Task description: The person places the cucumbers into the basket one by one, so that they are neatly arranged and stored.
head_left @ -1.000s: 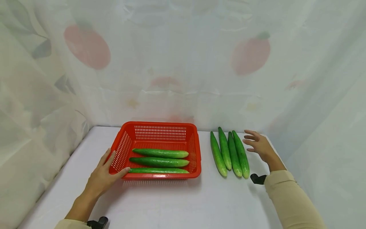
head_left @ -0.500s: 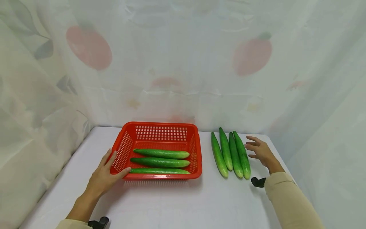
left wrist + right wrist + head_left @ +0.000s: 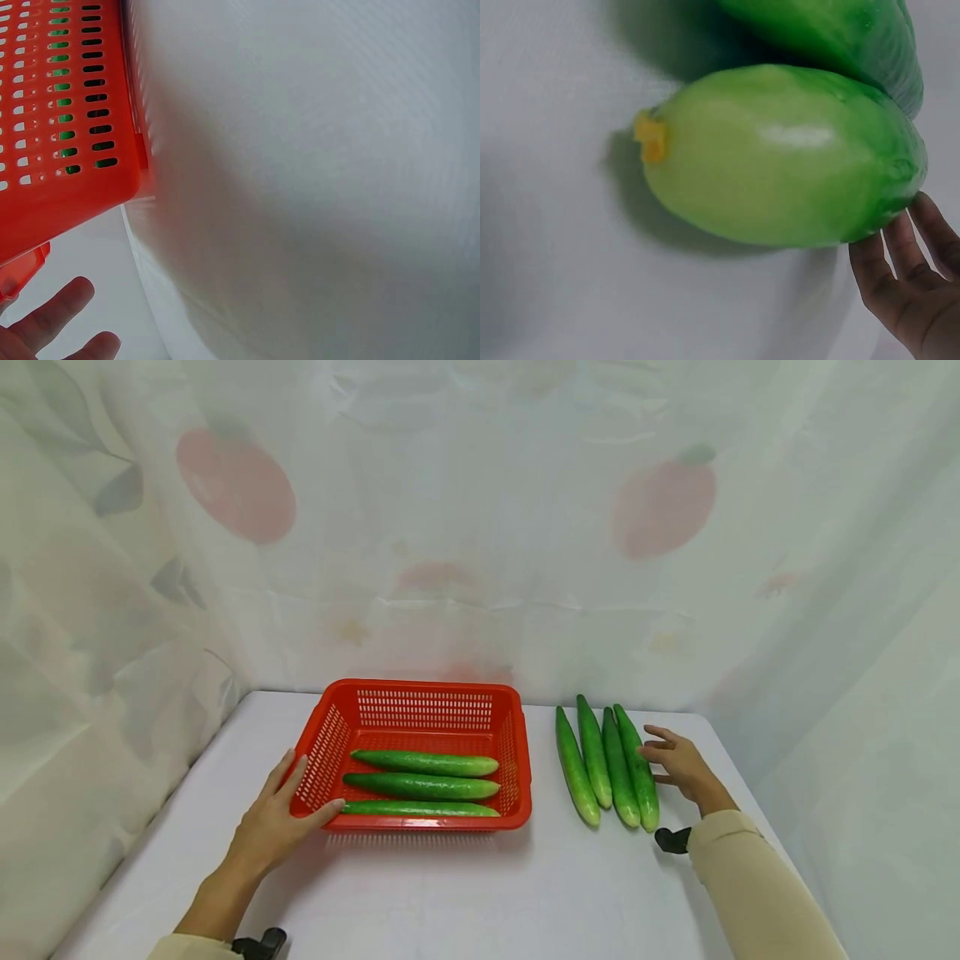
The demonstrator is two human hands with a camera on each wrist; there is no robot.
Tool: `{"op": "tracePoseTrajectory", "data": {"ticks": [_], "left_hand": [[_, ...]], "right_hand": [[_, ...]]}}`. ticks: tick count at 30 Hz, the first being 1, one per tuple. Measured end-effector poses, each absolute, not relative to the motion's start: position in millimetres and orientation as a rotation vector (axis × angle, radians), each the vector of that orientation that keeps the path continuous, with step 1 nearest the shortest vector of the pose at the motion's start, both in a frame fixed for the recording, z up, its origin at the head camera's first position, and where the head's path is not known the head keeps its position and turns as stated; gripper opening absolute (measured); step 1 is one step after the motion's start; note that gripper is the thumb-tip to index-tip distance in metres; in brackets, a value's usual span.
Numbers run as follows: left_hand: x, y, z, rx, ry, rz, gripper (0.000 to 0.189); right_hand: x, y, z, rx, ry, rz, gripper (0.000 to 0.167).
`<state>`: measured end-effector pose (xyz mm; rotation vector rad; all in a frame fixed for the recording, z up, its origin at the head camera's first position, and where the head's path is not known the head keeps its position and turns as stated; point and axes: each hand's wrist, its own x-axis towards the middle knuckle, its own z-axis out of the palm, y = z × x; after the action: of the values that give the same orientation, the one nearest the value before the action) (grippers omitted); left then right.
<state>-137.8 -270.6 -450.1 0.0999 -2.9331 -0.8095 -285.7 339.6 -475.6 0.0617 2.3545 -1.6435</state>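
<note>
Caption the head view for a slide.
Left hand at a red basket holding three cucumbers; right hand beside four more cucumbers on white cloth.

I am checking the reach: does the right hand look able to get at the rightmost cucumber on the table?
Most likely yes: the right hand is at the outer side of the rightmost cucumber, and I see nothing standing between them.

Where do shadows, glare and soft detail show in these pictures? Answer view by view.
Head: even light, the curtain's print pale and hazy, a soft reddish-tinged shadow on the table by the basket's near edge; left wrist: a broad, blurry-edged shadow across the table; right wrist: a bright glare spot on the closest cucumber, with shadow beside it.
</note>
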Motion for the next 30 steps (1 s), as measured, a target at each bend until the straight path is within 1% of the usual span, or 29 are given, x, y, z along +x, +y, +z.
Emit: {"op": "tracePoseTrajectory", "data": {"ticks": [7, 21, 30], "left_hand": [[-137.4, -270.2, -451.1, 0.101, -2.931, -0.799, 0.102], [-137.8, -270.7, -451.6, 0.100, -2.929, -0.794, 0.102], [-137.4, -270.2, -450.5, 0.104, -2.930, -0.792, 0.102]], "right_hand": [[-288.0, 337.8, -483.2, 0.120, 2.356, -1.588, 0.074], [-287.0, 330.7, -485.5, 0.182, 2.397, -1.482, 0.077], [-290.3, 328.0, -488.6, 0.218, 2.460, -1.380, 0.076]]}}
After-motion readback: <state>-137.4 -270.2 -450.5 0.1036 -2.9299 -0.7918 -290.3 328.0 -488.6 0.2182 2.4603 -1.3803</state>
